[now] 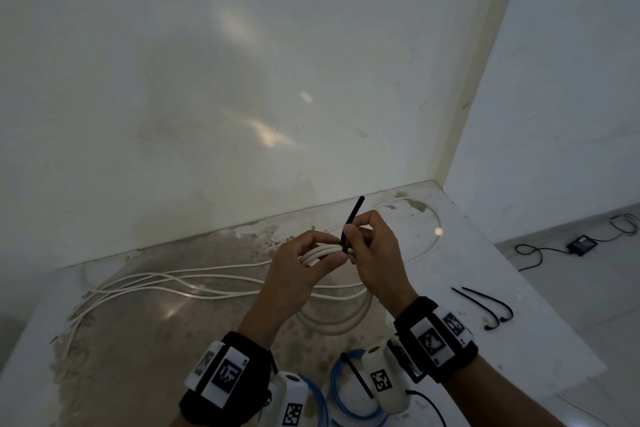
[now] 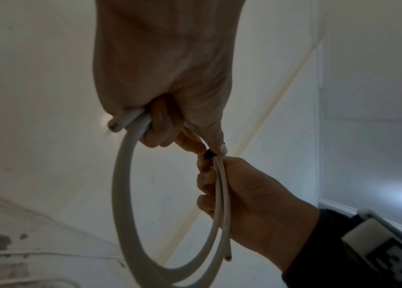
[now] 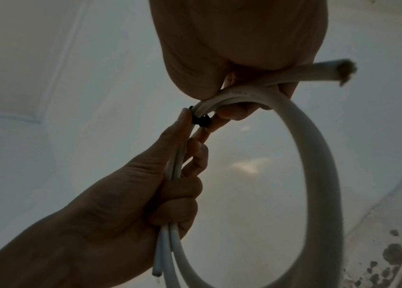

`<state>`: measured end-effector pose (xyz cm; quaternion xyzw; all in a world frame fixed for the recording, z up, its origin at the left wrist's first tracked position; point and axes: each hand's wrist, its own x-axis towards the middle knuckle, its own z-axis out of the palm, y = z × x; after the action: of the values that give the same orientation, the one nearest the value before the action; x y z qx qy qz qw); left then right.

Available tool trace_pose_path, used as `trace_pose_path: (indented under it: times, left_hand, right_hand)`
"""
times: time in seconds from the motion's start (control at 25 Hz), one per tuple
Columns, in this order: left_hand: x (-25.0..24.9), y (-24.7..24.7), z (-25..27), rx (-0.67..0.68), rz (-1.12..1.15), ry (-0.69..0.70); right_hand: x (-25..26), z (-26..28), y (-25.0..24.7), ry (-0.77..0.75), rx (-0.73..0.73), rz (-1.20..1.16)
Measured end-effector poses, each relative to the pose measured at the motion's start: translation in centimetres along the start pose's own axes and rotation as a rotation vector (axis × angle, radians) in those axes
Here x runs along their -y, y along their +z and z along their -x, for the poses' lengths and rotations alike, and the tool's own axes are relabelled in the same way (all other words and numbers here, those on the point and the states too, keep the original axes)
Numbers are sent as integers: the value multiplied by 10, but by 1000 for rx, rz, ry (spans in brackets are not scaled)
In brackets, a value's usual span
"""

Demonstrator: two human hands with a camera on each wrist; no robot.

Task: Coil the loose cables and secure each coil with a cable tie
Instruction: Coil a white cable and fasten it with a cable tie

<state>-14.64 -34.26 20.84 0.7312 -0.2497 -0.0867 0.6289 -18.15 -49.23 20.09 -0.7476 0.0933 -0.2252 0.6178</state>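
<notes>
A white cable coil (image 1: 322, 251) is held above the table between both hands, its loop (image 1: 337, 321) hanging down. My left hand (image 1: 330, 256) grips the bundled strands from the left, thumb on top. My right hand (image 1: 355, 236) pinches a black cable tie (image 1: 353, 218) that wraps the bundle, its tail pointing up and away. In the left wrist view my left hand (image 2: 160, 128) curls round the coil (image 2: 121, 185), and the tie's head (image 2: 210, 155) sits at my thumb tip. In the right wrist view the tie's head (image 3: 201, 121) lies between both hands, and a cut cable end (image 3: 342, 71) sticks out right.
Loose white cable (image 1: 173, 282) snakes over the stained table (image 1: 138, 340) toward the wall. A blue cable coil (image 1: 334, 392) with a black tie lies near my wrists. Two spare black ties (image 1: 485, 305) lie right, near the table edge. A black adapter (image 1: 581, 245) sits on the floor.
</notes>
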Motion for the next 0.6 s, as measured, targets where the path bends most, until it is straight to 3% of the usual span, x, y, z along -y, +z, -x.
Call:
trace_pose_path:
  times: [0.2, 0.4, 0.6]
  left_hand:
    - [-4, -2, -3, 25, 8, 48]
    - [-1, -4, -1, -57, 14, 56]
    - [-3, -3, -2, -73, 41, 36]
  right_hand:
    - [3, 6, -1, 32, 33, -36]
    - [15, 2, -9, 89, 154, -59]
    - [16, 3, -7, 106, 110, -182]
